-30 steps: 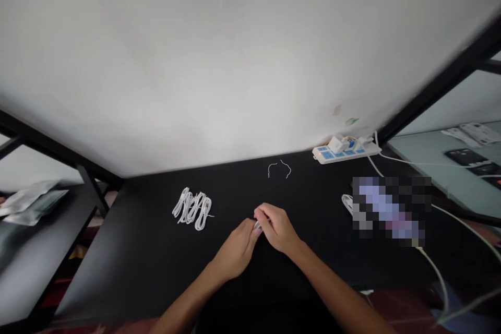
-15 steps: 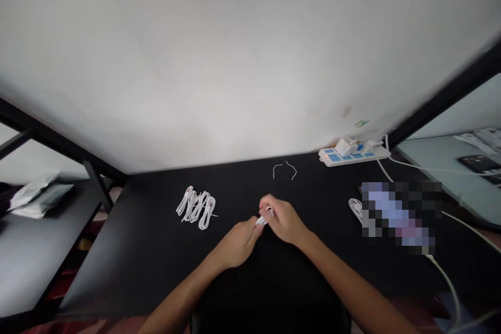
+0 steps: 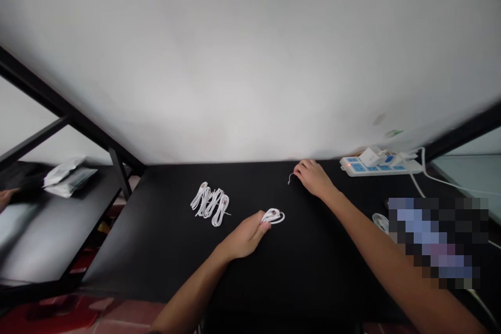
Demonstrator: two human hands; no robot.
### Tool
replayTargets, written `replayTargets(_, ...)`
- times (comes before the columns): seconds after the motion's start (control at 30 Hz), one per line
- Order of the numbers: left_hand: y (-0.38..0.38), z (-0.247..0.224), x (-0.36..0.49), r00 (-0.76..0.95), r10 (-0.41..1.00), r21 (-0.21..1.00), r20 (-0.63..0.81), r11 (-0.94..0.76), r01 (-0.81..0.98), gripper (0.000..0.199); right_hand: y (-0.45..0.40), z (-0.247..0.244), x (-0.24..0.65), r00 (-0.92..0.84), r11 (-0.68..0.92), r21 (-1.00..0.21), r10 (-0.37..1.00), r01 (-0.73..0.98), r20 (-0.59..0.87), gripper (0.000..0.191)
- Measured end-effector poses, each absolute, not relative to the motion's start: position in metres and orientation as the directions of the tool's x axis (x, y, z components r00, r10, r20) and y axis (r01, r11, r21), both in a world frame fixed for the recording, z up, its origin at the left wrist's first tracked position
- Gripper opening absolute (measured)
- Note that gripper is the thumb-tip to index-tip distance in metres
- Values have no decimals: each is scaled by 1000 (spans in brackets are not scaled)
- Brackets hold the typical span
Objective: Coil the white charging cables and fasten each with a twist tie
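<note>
My left hand [image 3: 246, 234] is closed around a coiled white cable [image 3: 273, 216], whose loops stick out past the thumb and fingers over the black table [image 3: 156, 250]. Farther back, close to the wall, my right hand [image 3: 311, 176] reaches down to the tabletop with its fingers pinched together at a thin white twist tie [image 3: 290, 178]. One end of that tie shows to the left of the fingertips; the rest is hidden by the hand. Left of my hands lie several coiled white cables [image 3: 211, 204] side by side in a row.
A white power strip [image 3: 381, 167] with chargers plugged in stands at the back right. In front of it lie another white cable [image 3: 380, 222] and a blurred-out object [image 3: 430, 242]. On the left-hand table are plastic packets [image 3: 70, 180] and a person's hand [image 3: 6, 198].
My right hand has left the coiled cable and moved back and right to the twist ties. My left hand keeps the cable. The view has turned left, and a person's hand appears at left.
</note>
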State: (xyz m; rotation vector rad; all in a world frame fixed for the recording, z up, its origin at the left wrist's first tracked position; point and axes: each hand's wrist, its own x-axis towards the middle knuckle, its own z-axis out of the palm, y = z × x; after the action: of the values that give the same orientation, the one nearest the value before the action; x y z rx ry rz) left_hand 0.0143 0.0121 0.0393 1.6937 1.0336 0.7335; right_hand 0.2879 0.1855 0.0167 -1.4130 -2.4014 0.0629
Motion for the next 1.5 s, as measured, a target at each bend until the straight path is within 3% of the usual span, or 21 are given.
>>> replayTargets(0.27,10,37,14,446,895,884,25,-228,408,28,117,34,231,-391,489,-441,871,753,299,22)
replayTargets(0.37,11,35,11,441,897,875,20,-229,426,27,78,43,210,-392,471,-727,871,499,295,16)
replayTargets(0.57,16,26,10,317,947,954,55,-143,264,43,43,34,200,-303,330,-899,922,289,241,9)
replayTargets(0.63,18,24,12,328,941,961,85,-165,222,49,41,28,201,-292,274,-936,934,223,204,16)
replayTargets(0.73,21,24,15,314,936,943,158,-238,233,43,39,21,201,-265,260,-945,942,196,205,31)
replayTargets(0.87,21,24,20,268,937,892,226,-309,329,39,35,22,198,-337,401,-854,896,332,290,26)
replayTargets(1.07,18,11,21,236,952,787,194,-295,542,47,42,24,194,-508,560,-746,788,360,347,34)
replayTargets(1.2,19,8,16,272,951,756,147,-285,590,54,48,20,195,-532,604,-730,752,320,389,29)
replayTargets(1.33,24,14,10,321,942,889,103,-231,394,53,50,18,196,-474,636,-718,743,283,472,21)
replayTargets(1.43,27,20,11,289,953,992,-93,65,104,43,49,20,196,-470,648,-717,732,258,493,21)
replayTargets(1.5,26,25,15,300,922,950,-243,290,-120,31,48,22,194,-463,663,-707,722,247,515,21)
